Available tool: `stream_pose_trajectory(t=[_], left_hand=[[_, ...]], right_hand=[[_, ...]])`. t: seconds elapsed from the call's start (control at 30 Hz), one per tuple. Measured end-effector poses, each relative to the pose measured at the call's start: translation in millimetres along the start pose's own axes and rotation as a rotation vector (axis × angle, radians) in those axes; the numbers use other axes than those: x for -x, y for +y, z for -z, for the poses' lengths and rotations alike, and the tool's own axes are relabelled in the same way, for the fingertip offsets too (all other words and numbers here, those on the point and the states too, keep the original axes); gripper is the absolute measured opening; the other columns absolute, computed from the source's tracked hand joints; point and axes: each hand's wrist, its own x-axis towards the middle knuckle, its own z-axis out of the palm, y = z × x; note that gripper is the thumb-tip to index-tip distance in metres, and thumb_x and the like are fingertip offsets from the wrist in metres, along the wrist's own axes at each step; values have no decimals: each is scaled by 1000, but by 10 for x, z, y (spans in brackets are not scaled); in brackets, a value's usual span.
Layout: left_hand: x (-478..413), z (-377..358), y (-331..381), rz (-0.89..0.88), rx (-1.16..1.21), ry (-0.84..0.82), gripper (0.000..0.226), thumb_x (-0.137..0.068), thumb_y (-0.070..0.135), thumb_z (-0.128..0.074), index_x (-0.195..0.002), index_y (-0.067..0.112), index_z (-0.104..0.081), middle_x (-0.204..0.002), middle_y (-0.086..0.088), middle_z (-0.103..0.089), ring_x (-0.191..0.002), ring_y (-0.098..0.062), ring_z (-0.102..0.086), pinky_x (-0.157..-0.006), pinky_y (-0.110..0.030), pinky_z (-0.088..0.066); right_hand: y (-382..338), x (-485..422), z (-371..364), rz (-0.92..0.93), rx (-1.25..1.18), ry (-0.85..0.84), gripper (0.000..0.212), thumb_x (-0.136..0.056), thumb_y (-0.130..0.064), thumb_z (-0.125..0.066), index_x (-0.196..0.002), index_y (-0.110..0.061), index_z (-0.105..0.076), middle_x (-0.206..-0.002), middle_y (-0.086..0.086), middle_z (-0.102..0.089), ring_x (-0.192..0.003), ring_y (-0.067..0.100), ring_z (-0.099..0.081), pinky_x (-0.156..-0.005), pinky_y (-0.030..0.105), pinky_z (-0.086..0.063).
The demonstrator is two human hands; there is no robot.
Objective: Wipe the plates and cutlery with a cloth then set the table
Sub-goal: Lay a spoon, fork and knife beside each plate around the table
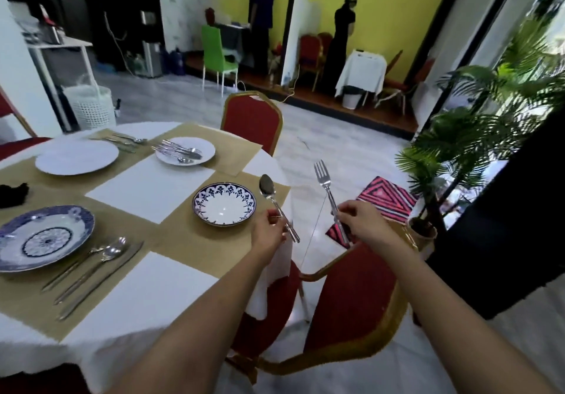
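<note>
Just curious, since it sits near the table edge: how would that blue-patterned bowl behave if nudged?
The blue-patterned bowl looks like glazed ceramic, so probably rigid and breakable if it fell. Low and wide, it would likely slide on the placemat rather than tip.

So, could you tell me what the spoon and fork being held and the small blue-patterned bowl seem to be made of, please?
The spoon in the left hand and the fork in the right hand look like polished metal, probably stainless steel: silvery with bright reflections. The bowl looks like glazed ceramic: glossy white, blue pattern, a highlight inside.
</note>
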Motion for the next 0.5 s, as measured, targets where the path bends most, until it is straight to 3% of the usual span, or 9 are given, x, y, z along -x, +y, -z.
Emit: stream_pose_trajectory(t=[0.1, 0.2, 0.27, 0.43, 0.5], left_hand=[[-269, -375, -233, 23, -36, 78, 21, -85, 4, -63, -106, 3, -61, -86, -10, -62, -80, -24, -62, -65, -34, -55], [-452, -819, -373, 75, -11, 185, 12, -81, 8, -59, -88, 17, -63, -80, -10, -65, -86, -30, -65, -85, -48, -56], [-469, -1072, -333, 99, 81, 253, 14, -86, 6, -56, -83, 19, -59, -77, -5, -62, -79, -25, -62, -83, -50, -56], [-592, -1463, -228, 101, 113, 372, 19, -90, 7, -57, -106, 17, -58, -95, -4, -63, -94, -28, -64, -81, -50, -57], [-742, -1496, -196, 97, 137, 403, 23, -92, 4, -54, -112, 16, -58, -98, -4, -61, -91, -25, -61, -75, -45, -58]], right_hand=[[227, -374, 354, 50, -13, -64, 15, -92, -15, -62, -78, -18, -67, -59, -10, -60, -53, 6, -49, -43, 20, -40], [542, -714, 779, 64, -47, -137, 11, -91, -15, -62, -83, -16, -69, -71, -1, -62, -64, 14, -51, -51, 27, -48], [684, -917, 992, 64, -69, -183, 7, -90, -15, -63, -87, -14, -69, -78, 6, -62, -69, 17, -52, -53, 29, -51], [872, -1437, 1204, 51, -162, -305, 8, -90, -20, -66, -94, -15, -69, -88, 5, -65, -72, 19, -55, -52, 28, -51], [905, -1651, 1198, 66, -182, -350, 8, -90, -20, -66, -95, -14, -70, -86, 4, -64, -71, 20, -55, -53, 28, -51]])
